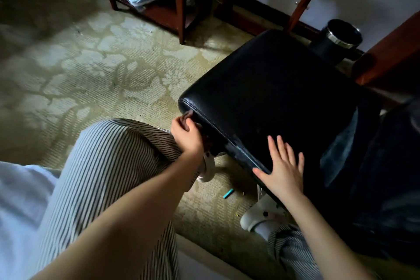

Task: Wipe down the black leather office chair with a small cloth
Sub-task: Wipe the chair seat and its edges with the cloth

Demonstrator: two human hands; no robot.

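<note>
Carpet (102, 70); left hand (187, 135) clamped on cloth (186, 114) at chair (272, 88), right hand (285, 174) fingers (273, 148) splayed

Two hands: a left hand (188, 135) and a right hand (284, 174). One chair (272, 88) under the right hand, one cloth (186, 116) pinched in the left. Two shoes, one shoe (207, 169) by the left wrist and another shoe (254, 217) by the right. One teal stick (228, 193) between the hands. One bin (343, 34) well beyond the right.

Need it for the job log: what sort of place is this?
Probably a hotel room or study, not certain: patterned carpet, a wooden side table with a lower shelf, a black bin by the wall, and the leather chair.
</note>
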